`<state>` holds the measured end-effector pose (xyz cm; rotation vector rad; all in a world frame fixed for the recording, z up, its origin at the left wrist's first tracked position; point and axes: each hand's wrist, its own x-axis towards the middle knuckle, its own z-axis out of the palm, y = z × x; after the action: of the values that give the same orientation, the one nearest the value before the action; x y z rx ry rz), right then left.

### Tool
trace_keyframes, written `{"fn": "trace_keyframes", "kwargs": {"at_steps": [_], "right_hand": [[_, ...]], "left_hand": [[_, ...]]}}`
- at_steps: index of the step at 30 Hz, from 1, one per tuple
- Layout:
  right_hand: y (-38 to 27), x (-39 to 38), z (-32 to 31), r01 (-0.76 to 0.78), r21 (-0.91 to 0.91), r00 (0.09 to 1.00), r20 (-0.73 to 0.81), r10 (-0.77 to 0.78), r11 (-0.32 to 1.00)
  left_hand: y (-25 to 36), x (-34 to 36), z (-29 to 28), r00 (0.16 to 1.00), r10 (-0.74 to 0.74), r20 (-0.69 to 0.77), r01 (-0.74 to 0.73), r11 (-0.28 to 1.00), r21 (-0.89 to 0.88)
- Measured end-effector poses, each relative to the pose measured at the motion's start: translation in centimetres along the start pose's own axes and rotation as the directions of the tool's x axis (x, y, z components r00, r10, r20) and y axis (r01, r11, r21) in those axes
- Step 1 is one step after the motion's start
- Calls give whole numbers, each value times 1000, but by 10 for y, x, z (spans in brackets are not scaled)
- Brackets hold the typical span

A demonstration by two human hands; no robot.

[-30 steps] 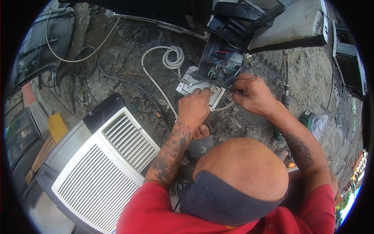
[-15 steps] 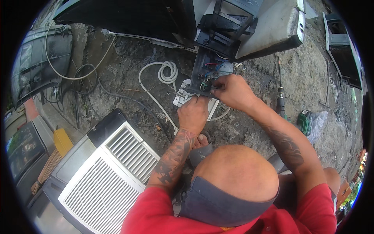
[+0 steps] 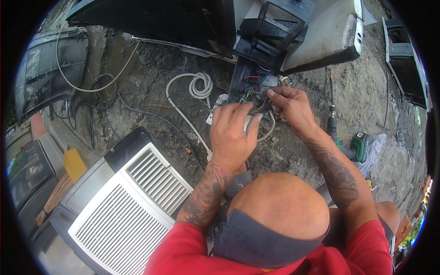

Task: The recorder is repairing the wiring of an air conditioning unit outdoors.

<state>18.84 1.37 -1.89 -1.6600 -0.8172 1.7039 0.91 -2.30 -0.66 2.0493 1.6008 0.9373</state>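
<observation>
A black electrical box point(image 3: 250, 82) with red, blue and yellow wires point(image 3: 256, 91) lies open on the dirty concrete, at the foot of a dismantled air-conditioner housing point(image 3: 321, 36). My left hand point(image 3: 231, 133) reaches into it from below, fingers curled on a dark bundle of wires. My right hand point(image 3: 291, 107) comes in from the right and pinches the same wires at the box's edge. A white plate under my left hand is mostly hidden. A bare head point(image 3: 279, 211) with a grey face covering fills the lower middle.
A white window air conditioner point(image 3: 123, 206) lies at the lower left. A coiled white power cord point(image 3: 197, 87) sits left of the box. A cordless drill point(image 3: 337, 130) with a green battery point(image 3: 360, 146) lies to the right. A black grille panel point(image 3: 160, 23) runs along the top.
Both hands have moved up from the white plate to the wires in the black box and closed together. The view has shifted, so the box sits nearer the middle.
</observation>
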Motion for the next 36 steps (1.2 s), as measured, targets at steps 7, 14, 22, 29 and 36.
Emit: {"fn": "trace_keyframes", "kwargs": {"at_steps": [7,14,22,29,36], "right_hand": [[-8,-13,-10,5,-42,1000,-18,-6,999],[32,-75,-171,185,-979,979,176,-101,88],[107,-116,-231,35,-991,996,44,72,132],[131,-118,-251,142,-968,989,131,-69,208],[9,-166,-255,352,-901,936,339,-94,255]], "left_hand": [[-9,20,43,998,-26,62,27,1000,-12],[-37,14,21,958,-273,92,287,931,-226],[-20,9,23,977,-144,-158,87,943,-322],[-16,0,34,992,114,-45,-117,991,-70],[-33,14,39,995,76,-58,-79,996,-51]]}}
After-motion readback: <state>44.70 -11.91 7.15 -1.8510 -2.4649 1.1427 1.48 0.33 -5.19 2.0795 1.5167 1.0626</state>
